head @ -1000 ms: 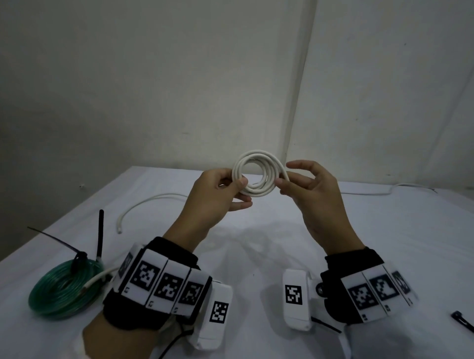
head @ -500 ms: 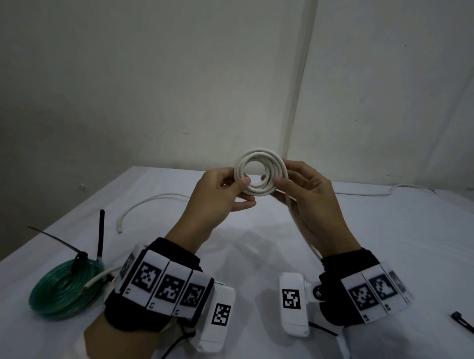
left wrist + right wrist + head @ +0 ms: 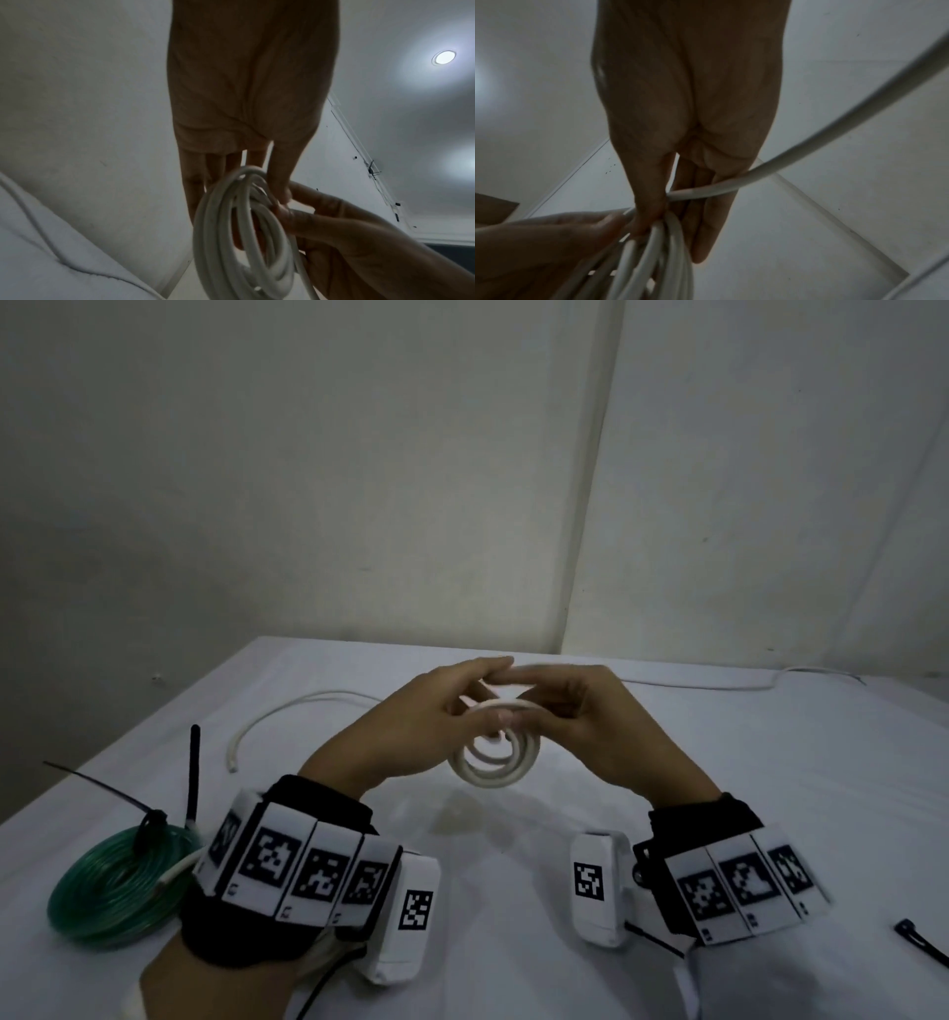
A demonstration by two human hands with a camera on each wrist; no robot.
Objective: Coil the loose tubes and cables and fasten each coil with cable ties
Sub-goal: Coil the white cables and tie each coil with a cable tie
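**Item: white cable coil (image 3: 494, 752), in hand.**

Change noted: a second ago the coil stood upright, face to the head camera, pinched at its left and right rims. It now hangs lower and tipped, its rings fanned out below the fingers, and both hands have closed in over its top edge. Judged meaning: another turn is being laid on, so winding is not finished and no tie goes on this coil yet.

Grip: left hand (image 3: 431, 716) pinches the coil's upper rim between thumb and fingers. Right hand (image 3: 590, 716) grasps the same rim from the other side, thumb and forefinger also nipping the free run of cable (image 3: 808, 146), which sweeps away past the wrist.

Appearance: smooth, round, off-white cable; several loose rings of unequal width, not lying flush; no tie on it.

Location: held above the white table (image 3: 770, 788), clear of the surface.

Other stock, relative to the coil:
- green tube coil (image 3: 118, 886), lower left, lying on the table, already bound with a black tie (image 3: 149, 824).
- loose white cable end (image 3: 287, 716), left, on the table.
- spare black cable tie (image 3: 922, 937), lower right, at the frame edge.
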